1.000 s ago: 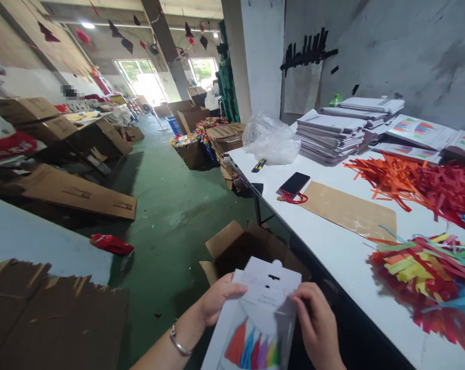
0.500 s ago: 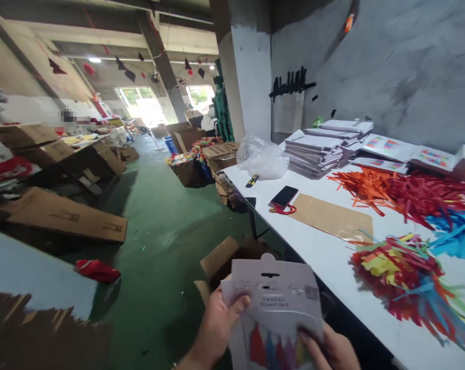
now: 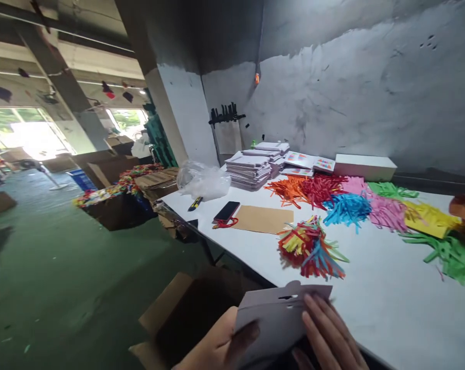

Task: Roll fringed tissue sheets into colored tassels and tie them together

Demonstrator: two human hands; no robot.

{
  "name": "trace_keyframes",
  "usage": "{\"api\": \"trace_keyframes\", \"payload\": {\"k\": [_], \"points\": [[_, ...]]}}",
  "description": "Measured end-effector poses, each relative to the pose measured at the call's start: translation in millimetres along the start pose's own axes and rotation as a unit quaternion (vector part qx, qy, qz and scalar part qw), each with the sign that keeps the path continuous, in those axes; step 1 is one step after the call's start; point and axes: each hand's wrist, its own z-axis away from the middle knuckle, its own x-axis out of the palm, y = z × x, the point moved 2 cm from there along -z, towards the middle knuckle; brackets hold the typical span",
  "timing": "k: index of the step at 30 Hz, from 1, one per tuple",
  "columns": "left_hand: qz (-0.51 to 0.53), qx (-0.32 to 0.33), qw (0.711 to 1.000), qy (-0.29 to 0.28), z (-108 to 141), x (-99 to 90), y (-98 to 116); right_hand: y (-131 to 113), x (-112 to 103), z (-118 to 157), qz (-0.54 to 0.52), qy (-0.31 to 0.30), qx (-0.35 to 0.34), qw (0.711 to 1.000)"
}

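A pale cardboard package [image 3: 273, 321] with a hanging hole in its top flap is held low in front of me, tilted, over the table's front edge. My left hand [image 3: 222, 341] grips its left side, the thumb inside or across the panel. The fingers of my right hand [image 3: 328, 326] lie over its right side near the flap. Beyond it on the white table [image 3: 390, 303] sits a bundle of multicoloured paper tassels [image 3: 311, 249]. A brown card sheet [image 3: 263, 219] and a phone [image 3: 227, 211] with a red cord lie behind.
Stacked white packages [image 3: 251, 167] stand near the wall beside a clear plastic bag [image 3: 203, 180]. A yellow cutter [image 3: 195, 203] lies at the table's left. Orange, red, blue [image 3: 348, 208], pink, yellow and green tassels spread rightward. An open carton [image 3: 166, 303] is below the table edge.
The view has swung right towards the table. The package has tilted, so its printed front no longer shows, and my right hand has moved up to its top flap.
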Motion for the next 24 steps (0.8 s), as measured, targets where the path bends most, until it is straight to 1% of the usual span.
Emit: {"api": "trace_keyframes", "payload": {"k": [2, 3, 5, 6, 7, 8, 9, 10, 11, 12, 13, 14, 16, 17, 18, 19, 20, 21, 22, 24], "points": [[0.006, -0.013, 0.998, -0.058, -1, 4.9, 13, 7, -26, -18, 0.045, -0.027, -0.052, 0.997], [0.006, -0.019, 0.997, -0.077, -3, 9.2, 16, 9, -35, -24, 0.058, -0.032, -0.069, 0.995], [-0.002, -0.015, 0.995, -0.1, -8, 21.0, 16, 11, -49, -28, 0.056, -0.02, -0.077, 0.995], [-0.011, -0.006, 0.994, -0.11, -12, 27.9, 14, 12, -54, -27, 0.045, -0.02, -0.063, 0.997], [-0.022, 0.006, 0.992, -0.124, -16, 35.3, 11, 14, -58, -24, 0.026, -0.038, -0.04, 0.998], [-0.028, 0.015, 0.989, -0.142, -20, 43.0, 7, 16, -60, -21, 0.005, -0.083, -0.005, 0.997], [-0.028, 0.019, 0.986, -0.163, -24, 50.6, 3, 19, -62, -19, -0.01, -0.151, 0.042, 0.988], [-0.027, 0.021, 0.983, -0.18, -28, 57.9, -1, 23, -64, -17, -0.02, -0.237, 0.101, 0.966], [-0.027, 0.023, 0.981, -0.192, -32, 64.6, -4, 27, -66, -15, -0.033, -0.328, 0.166, 0.929], [-0.029, 0.026, 0.979, -0.199, -35, 70.7, -7, 31, -69, -13, -0.052, -0.408, 0.23, 0.882], [-0.034, 0.033, 0.978, -0.202, -38, 76.1, -10, 34, -71, -12, -0.078, -0.468, 0.291, 0.831], [-0.041, 0.043, 0.978, -0.201, -39, 80.7, -13, 37, -74, -11, -0.114, -0.508, 0.339, 0.783], [-0.062, 0.067, 0.978, -0.186, -41, 86.8, -19, 39, -78, -8, -0.211, -0.544, 0.397, 0.709], [-0.076, 0.084, 0.979, -0.167, -40, 88.1, -23, 40, -79, -6, -0.252, -0.549, 0.415, 0.68], [-0.101, 0.108, 0.979, -0.143, -39, 88.4, -27, 40, -80, -2, -0.278, -0.551, 0.433, 0.657], [-0.139, 0.14, 0.973, -0.12, -37, 88.4, -32, 41, -81, 1, -0.293, -0.552, 0.45, 0.638], [-0.186, 0.18, 0.96, -0.103, -34, 88.6, -38, 41, -82, 3, -0.3, -0.548, 0.464, 0.628], [-0.237, 0.224, 0.941, -0.087, -29, 89.4, -44, 42, -84, 4, -0.3, -0.539, 0.473, 0.63], [-0.286, 0.262, 0.919, -0.071, -25, 91.0, -50, 43, -86, 4, -0.291, -0.529, 0.473, 0.642], [-0.364, 0.299, 0.882, -0.037, -16, 97.1, -61, 44, -88, 1, -0.267, -0.514, 0.466, 0.669]]}}
